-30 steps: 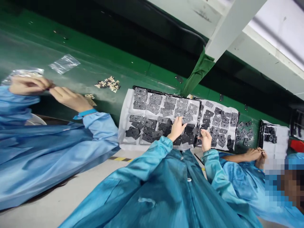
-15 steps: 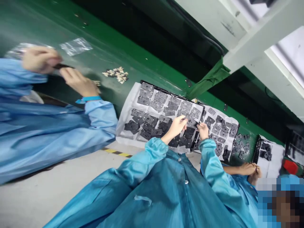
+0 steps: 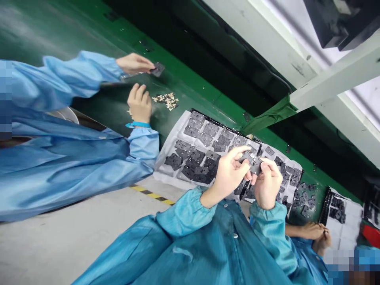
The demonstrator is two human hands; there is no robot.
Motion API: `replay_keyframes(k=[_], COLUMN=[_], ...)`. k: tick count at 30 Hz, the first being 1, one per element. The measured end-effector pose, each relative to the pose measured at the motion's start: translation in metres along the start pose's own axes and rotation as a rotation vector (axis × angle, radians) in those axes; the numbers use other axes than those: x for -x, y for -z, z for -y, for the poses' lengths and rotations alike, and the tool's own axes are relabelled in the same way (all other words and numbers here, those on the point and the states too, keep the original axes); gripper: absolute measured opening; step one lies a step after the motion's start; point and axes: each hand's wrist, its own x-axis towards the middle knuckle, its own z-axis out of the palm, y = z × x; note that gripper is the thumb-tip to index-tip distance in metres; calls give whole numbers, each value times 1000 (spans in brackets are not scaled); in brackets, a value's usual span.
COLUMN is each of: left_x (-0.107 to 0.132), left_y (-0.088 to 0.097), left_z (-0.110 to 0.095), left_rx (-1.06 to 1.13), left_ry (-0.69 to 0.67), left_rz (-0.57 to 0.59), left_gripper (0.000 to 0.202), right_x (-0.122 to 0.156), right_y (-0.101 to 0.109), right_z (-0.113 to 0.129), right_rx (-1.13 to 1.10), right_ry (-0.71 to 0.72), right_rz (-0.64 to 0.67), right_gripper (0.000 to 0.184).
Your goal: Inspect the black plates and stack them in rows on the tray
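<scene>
My left hand and my right hand are raised over the trays. Between them they grip one flat dark grey plate with cut-outs and a lighter patch near its middle. My left thumb and fingers pinch its left end, and my right fingers close on its right end. Beneath and behind my hands lies a white-lined tray whose compartments hold several similar dark plates. A second lined tray with more such plates is to the right of my right hand.
At left a co-worker's hand holds a dark plate; their other hand is near a pile of small cream pieces. Loose plates and another co-worker's hands are at right. A white beam crosses above the green table.
My hands have come closer to me with the plate, which now tilts toward the camera. The co-worker at left has parted their hands, one reaching out with a dark plate.
</scene>
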Motion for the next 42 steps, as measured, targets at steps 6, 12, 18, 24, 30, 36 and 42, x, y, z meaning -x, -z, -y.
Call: replay_keyframes(k=[6, 12, 18, 24, 30, 36, 42], left_x=[4, 4, 6, 18, 42, 8, -78], left_y=[-3, -6, -8, -1, 11, 55, 68], left_z=[-13, -16, -13, -3, 79, 192, 222], left_rx=[-30, -42, 48, 3, -236, -712, -944], left_ry=[-23, -18, -93, -108, 203, 231, 110], left_rz=[-8, -19, -23, -45, 32, 253, 152], left_gripper=[12, 9, 15, 13, 15, 17, 15], right_x=[14, 30, 36, 38, 70, 30, -64], right_y=[3, 4, 4, 5, 52, 93, 109], right_z=[20, 32, 27, 9, -80, -179, -205], right_rx=[243, 258, 69, 70, 88, 394, 683], right_ry=[94, 126, 78, 48, -190, -297, -198], right_rz=[-92, -143, -110, -185, -362, -367, -197], right_gripper=[25, 23, 17, 21, 21, 38, 38])
